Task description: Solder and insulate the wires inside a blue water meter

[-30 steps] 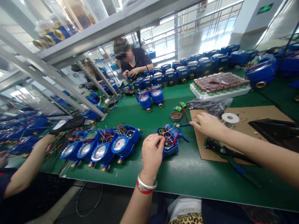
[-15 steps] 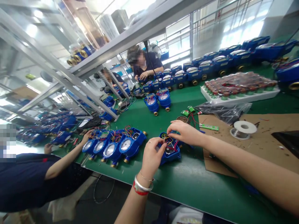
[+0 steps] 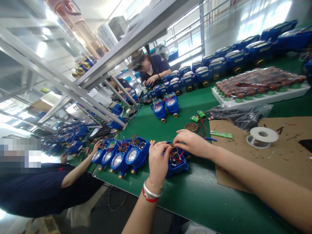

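Four blue meters (image 3: pixel 119 156) beside hands (image 3: pixel 175 152)

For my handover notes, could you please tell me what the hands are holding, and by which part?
Both hold the open blue plastic meter housing: left hand at its left edge, right hand on the coloured wires on top.

Two green batteries (image 3: pixel 198 116), one solder spool (image 3: pixel 262 136)

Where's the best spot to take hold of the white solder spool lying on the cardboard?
Take the white solder spool by its round outer rim, coming from above. It lies flat on the brown cardboard sheet with its hub hole up, so opposite edges are exposed, and the space around it looks free of other things.
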Demonstrator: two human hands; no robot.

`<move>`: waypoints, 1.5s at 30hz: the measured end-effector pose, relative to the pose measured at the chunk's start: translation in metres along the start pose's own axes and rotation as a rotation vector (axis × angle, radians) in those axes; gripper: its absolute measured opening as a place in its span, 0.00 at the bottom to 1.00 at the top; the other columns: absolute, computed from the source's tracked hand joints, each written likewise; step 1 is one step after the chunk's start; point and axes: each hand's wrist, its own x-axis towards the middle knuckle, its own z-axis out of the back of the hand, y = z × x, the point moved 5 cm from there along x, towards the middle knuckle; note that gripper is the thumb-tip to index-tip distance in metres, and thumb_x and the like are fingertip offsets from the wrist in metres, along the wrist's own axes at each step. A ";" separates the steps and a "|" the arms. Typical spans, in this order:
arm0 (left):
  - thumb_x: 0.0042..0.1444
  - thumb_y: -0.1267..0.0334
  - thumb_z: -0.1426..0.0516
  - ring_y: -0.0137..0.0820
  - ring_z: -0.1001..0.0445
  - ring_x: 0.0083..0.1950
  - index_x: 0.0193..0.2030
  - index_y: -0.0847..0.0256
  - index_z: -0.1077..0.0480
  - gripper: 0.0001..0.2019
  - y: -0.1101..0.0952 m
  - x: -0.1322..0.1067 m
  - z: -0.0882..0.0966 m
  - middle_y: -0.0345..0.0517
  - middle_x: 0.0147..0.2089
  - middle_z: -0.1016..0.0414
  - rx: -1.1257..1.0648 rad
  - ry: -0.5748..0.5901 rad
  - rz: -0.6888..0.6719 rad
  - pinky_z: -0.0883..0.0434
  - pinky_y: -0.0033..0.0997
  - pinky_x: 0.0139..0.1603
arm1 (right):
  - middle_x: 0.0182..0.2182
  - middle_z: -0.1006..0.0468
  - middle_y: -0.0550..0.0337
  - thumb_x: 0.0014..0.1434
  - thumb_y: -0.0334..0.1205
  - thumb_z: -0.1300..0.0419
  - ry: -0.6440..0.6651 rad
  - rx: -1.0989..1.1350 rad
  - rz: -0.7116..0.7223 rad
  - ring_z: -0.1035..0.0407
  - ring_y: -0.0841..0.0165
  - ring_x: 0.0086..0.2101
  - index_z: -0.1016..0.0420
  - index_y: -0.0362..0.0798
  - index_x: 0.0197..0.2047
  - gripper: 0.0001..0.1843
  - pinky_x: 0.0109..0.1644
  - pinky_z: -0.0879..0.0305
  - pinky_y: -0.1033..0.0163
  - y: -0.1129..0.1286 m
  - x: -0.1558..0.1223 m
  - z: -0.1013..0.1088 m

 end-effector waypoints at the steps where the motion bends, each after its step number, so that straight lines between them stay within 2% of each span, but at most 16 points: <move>1: 0.61 0.67 0.45 0.33 0.25 0.48 0.33 0.58 0.28 0.07 0.001 -0.001 0.000 0.41 0.36 0.22 -0.008 0.010 0.014 0.43 0.51 0.65 | 0.33 0.22 0.60 0.62 0.34 0.40 -0.001 0.004 -0.003 0.28 0.65 0.38 0.25 0.48 0.37 0.03 0.59 0.40 0.49 -0.001 0.000 0.000; 6: 0.63 0.65 0.48 0.34 0.26 0.52 0.34 0.58 0.26 0.10 0.008 -0.004 -0.001 0.42 0.39 0.21 -0.107 0.044 0.074 0.43 0.49 0.66 | 0.34 0.21 0.58 0.65 0.37 0.43 0.000 0.070 -0.020 0.28 0.64 0.40 0.23 0.48 0.39 0.07 0.59 0.41 0.51 -0.006 -0.002 0.002; 11: 0.67 0.61 0.52 0.34 0.27 0.53 0.48 0.58 0.28 0.13 0.011 -0.008 0.000 0.43 0.38 0.21 -0.209 0.103 0.133 0.40 0.46 0.64 | 0.41 0.21 0.59 0.69 0.41 0.49 -0.011 0.287 -0.172 0.29 0.67 0.44 0.26 0.50 0.51 0.14 0.53 0.36 0.59 -0.013 -0.007 0.008; 13: 0.67 0.60 0.52 0.35 0.26 0.51 0.50 0.58 0.29 0.14 0.010 -0.009 -0.001 0.45 0.39 0.21 -0.226 0.126 0.152 0.37 0.44 0.61 | 0.43 0.21 0.60 0.70 0.41 0.52 -0.021 0.351 -0.216 0.29 0.67 0.46 0.27 0.50 0.53 0.16 0.53 0.36 0.60 -0.014 -0.007 0.009; 17: 0.62 0.59 0.46 0.36 0.25 0.47 0.44 0.59 0.28 0.09 0.009 -0.008 -0.004 0.46 0.41 0.22 -0.219 0.109 0.178 0.31 0.37 0.53 | 0.43 0.22 0.58 0.70 0.40 0.53 -0.030 0.336 -0.217 0.30 0.66 0.47 0.27 0.48 0.50 0.15 0.53 0.37 0.58 -0.012 -0.006 0.008; 20: 0.61 0.61 0.44 0.34 0.25 0.43 0.38 0.59 0.27 0.06 0.010 -0.007 -0.006 0.44 0.37 0.23 -0.204 0.091 0.205 0.31 0.35 0.49 | 0.43 0.23 0.56 0.69 0.40 0.51 -0.028 0.280 -0.179 0.31 0.65 0.46 0.27 0.47 0.47 0.13 0.52 0.36 0.57 -0.010 -0.006 0.005; 27: 0.62 0.62 0.46 0.33 0.25 0.41 0.35 0.58 0.26 0.09 0.009 -0.007 -0.009 0.42 0.33 0.23 -0.272 0.118 0.237 0.31 0.35 0.49 | 0.36 0.25 0.56 0.65 0.40 0.43 -0.028 0.231 -0.113 0.33 0.64 0.40 0.28 0.47 0.39 0.06 0.45 0.37 0.57 -0.005 -0.006 -0.002; 33: 0.63 0.61 0.47 0.32 0.25 0.37 0.32 0.58 0.26 0.11 0.010 -0.008 -0.011 0.40 0.29 0.24 -0.294 0.134 0.265 0.31 0.34 0.48 | 0.32 0.26 0.59 0.64 0.41 0.42 -0.049 0.294 -0.141 0.34 0.66 0.38 0.28 0.47 0.33 0.09 0.44 0.37 0.60 -0.008 -0.006 -0.002; 41: 0.63 0.60 0.48 0.32 0.25 0.37 0.30 0.58 0.27 0.13 0.012 -0.009 -0.013 0.39 0.29 0.23 -0.307 0.141 0.303 0.31 0.35 0.47 | 0.36 0.25 0.57 0.69 0.44 0.50 -0.035 0.334 -0.200 0.32 0.65 0.40 0.27 0.48 0.37 0.15 0.47 0.35 0.58 -0.016 -0.008 -0.004; 45: 0.64 0.59 0.49 0.32 0.26 0.35 0.28 0.58 0.28 0.15 0.013 -0.009 -0.012 0.39 0.28 0.24 -0.328 0.135 0.332 0.30 0.37 0.50 | 0.42 0.25 0.55 0.70 0.41 0.53 -0.073 0.305 -0.146 0.33 0.64 0.46 0.28 0.48 0.46 0.13 0.52 0.37 0.56 -0.010 -0.008 -0.002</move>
